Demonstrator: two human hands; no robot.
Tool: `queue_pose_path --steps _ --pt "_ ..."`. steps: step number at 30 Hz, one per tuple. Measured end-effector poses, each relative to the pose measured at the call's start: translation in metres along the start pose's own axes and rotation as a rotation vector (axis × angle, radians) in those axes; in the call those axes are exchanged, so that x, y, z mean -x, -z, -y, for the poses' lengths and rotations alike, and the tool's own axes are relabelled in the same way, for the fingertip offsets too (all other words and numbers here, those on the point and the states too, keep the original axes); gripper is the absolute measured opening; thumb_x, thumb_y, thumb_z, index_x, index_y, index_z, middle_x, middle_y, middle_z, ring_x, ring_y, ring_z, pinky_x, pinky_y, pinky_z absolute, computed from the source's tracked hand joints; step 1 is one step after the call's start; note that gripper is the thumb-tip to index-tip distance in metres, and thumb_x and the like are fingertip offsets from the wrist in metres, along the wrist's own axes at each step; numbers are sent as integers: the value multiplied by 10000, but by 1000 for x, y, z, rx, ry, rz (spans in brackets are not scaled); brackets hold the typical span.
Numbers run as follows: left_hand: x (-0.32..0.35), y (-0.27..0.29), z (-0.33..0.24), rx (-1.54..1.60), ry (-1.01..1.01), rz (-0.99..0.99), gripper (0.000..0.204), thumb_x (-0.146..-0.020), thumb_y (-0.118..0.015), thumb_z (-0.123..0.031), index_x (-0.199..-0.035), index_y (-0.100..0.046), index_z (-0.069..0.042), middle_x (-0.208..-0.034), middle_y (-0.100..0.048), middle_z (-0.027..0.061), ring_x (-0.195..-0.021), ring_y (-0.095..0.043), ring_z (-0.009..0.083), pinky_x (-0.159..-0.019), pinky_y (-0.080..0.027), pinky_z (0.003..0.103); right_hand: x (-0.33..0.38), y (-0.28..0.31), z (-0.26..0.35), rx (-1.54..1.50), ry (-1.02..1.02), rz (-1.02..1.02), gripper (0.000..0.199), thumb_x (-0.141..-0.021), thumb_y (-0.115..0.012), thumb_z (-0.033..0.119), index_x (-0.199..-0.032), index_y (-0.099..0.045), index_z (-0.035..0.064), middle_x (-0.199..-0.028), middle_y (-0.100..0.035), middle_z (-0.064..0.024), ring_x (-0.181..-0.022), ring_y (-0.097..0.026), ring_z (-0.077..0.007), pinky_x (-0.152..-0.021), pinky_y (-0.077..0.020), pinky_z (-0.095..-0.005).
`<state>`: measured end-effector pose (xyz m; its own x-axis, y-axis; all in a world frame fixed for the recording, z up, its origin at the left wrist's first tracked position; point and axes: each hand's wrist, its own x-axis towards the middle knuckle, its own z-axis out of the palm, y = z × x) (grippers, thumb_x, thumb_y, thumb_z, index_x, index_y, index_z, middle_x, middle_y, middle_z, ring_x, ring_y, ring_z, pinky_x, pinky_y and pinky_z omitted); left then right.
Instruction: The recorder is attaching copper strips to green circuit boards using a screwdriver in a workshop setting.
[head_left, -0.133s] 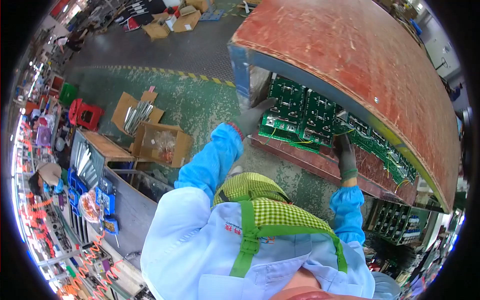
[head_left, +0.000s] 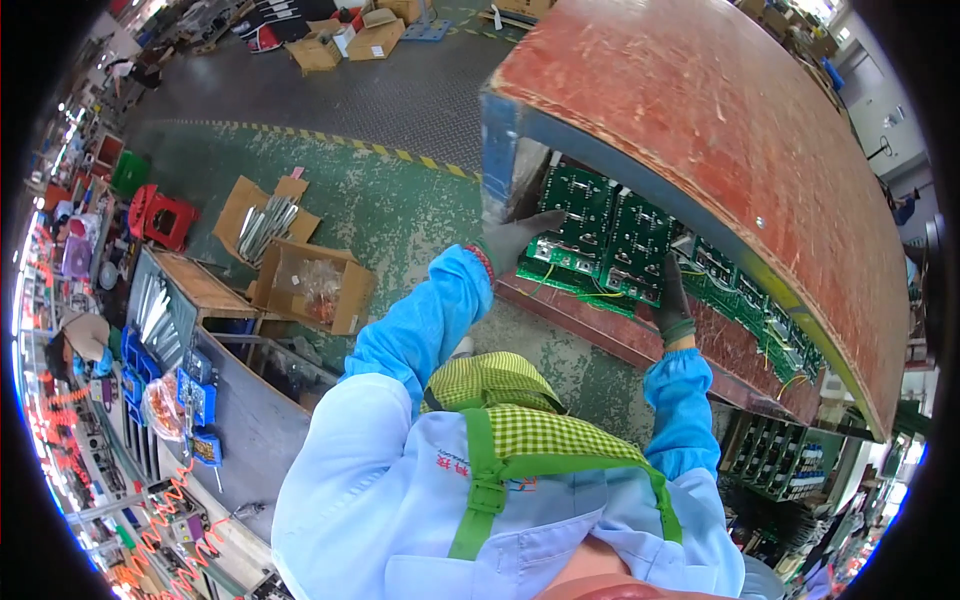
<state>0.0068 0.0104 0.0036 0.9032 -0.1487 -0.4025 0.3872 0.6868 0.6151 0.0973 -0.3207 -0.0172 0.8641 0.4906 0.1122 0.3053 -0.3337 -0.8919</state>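
Two green circuit boards (head_left: 577, 215) lie side by side at the left end of a red-brown shelf under a worn red tabletop. My left hand (head_left: 515, 240), in a grey glove, is closed at their left edge, one finger laid over the top; its other fingers are mostly hidden. Along the right edge of the second board (head_left: 640, 240), my gloved right hand (head_left: 674, 305) presses with its fingers pointing away from me. Metal pieces and a yellow-green wire show along the boards' near edges. More green boards (head_left: 740, 290) stretch along the shelf to the right.
The tabletop (head_left: 680, 110) overhangs the shelf (head_left: 570, 312), with a blue-grey post (head_left: 498, 150) at its left corner. On the green floor to the left sit an open cardboard box (head_left: 345, 295) and a red stool (head_left: 165, 215). A grey workbench (head_left: 245, 410) carries blue bins.
My right hand has shifted left against the second board's right edge. My left hand's finger reaches a little further over the boards. The whole view has shifted slightly.
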Motion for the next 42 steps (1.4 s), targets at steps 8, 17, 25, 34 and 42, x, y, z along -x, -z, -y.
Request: queue_pose_path --steps 8,17,25,34,42 --pt "-1 10 23 -44 -80 75 460 -830 -676 -269 -1193 -538 -22 -1103 -630 101 -924 -631 160 -799 -533 314 21 -38 61 -486 -320 -86 477 -811 -604 207 -1253 -478 78 -1251 -523 -112 -1092 -551 -266 -940 -459 -435" --pt "81 1 88 -137 -133 16 960 -763 -726 -332 -1438 -123 -11 -1405 -340 175 -1297 -328 257 -1066 -271 365 126 -30 81 -951 -654 -124 514 -906 -498 369 -1324 -423 79 -1309 -491 -115 -1160 -497 -287 -1001 -386 -466" --pt "233 -10 173 -110 -359 -216 965 -780 -723 -299 -1445 -84 -15 -1411 -324 177 -1296 -330 259 -1072 -272 360 189 -48 119 -907 -816 322 650 -850 -563 435 -1349 -385 58 -1292 -502 -136 -1106 -546 -288 -951 -451 -444" --pt "429 6 228 102 -768 -634 871 -831 -654 -200 -1464 -69 -73 -1407 -341 121 -1296 -315 202 -1070 -268 335 161 -194 170 -585 -502 1056 670 -836 -592 397 -1356 -364 41 -1278 -506 -111 -1108 -544 -245 -926 -461 -384" --pt "626 81 309 474 -1079 -1091 753 -822 -633 -155 -1430 -197 -74 -1308 -423 105 -1181 -434 185 -985 -382 326 258 -456 260 -478 -737 1536 565 -815 -553 152 -1333 -371 24 -1216 -535 -139 -1060 -571 -259 -891 -493 -399"
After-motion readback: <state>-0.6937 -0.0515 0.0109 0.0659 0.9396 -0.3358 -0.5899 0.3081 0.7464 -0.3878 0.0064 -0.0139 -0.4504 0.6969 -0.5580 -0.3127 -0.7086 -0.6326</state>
